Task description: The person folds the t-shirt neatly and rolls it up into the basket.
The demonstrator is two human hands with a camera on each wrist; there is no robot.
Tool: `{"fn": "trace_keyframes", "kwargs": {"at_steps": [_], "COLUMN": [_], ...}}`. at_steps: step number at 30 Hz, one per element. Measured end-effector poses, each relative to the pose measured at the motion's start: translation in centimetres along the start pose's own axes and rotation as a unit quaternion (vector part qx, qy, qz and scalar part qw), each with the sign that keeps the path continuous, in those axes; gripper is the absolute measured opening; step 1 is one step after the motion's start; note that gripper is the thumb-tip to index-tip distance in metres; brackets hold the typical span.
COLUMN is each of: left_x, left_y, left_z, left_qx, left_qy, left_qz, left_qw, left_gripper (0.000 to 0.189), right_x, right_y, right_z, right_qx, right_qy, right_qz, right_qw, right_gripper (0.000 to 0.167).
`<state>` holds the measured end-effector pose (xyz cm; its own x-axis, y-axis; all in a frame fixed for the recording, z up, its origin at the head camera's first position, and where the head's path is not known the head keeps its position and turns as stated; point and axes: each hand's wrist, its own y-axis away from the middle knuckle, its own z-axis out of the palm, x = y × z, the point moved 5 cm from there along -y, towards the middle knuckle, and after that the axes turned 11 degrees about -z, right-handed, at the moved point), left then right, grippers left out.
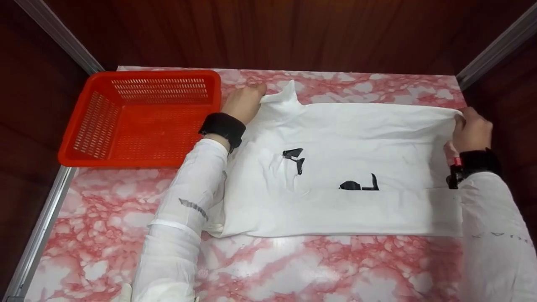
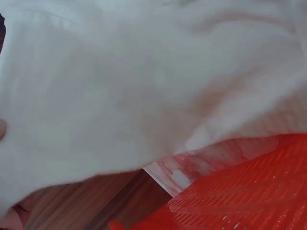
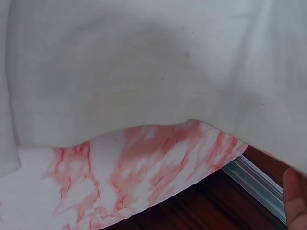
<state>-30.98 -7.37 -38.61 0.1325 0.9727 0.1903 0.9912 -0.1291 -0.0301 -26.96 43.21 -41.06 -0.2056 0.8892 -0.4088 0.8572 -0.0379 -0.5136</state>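
Observation:
A white cloth [image 1: 365, 138] with broken black printed shapes lies spread wide, its near part folded over in a straight band. My left hand [image 1: 243, 105] grips its far left corner, where a small peak of fabric stands up. At the far right corner, my right hand [image 1: 474, 130] pinches the edge, which is drawn up off the table there. In the left wrist view the white fabric [image 2: 96, 96] fills most of the picture, with just a fingertip at the left border. The right wrist view shows a fingertip [image 3: 293, 196] beside the cloth's edge [image 3: 144, 96].
A red plastic basket [image 1: 147, 75] with slotted walls stands at the back left, close to my left wrist. Beneath everything is a red-and-white marbled tabletop [image 1: 327, 268]. Dark wood panels [image 1: 272, 33] with metal corner strips [image 1: 499, 46] enclose the back and sides.

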Motion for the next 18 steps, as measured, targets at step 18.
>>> {"fn": "trace_keyframes", "kwargs": {"at_steps": [18], "left_x": [2.7], "left_y": [11.9], "left_z": [0.6], "left_qx": [0.166], "left_qy": [0.047], "left_qz": [0.243], "left_qw": [0.9546], "left_gripper": [0.022], "right_x": [2.4], "right_y": [5.5], "right_z": [-3.9], "right_qx": [-0.005], "right_qy": [0.015], "right_qz": [0.029], "right_qw": [0.9995], "right_gripper": [0.023]}}
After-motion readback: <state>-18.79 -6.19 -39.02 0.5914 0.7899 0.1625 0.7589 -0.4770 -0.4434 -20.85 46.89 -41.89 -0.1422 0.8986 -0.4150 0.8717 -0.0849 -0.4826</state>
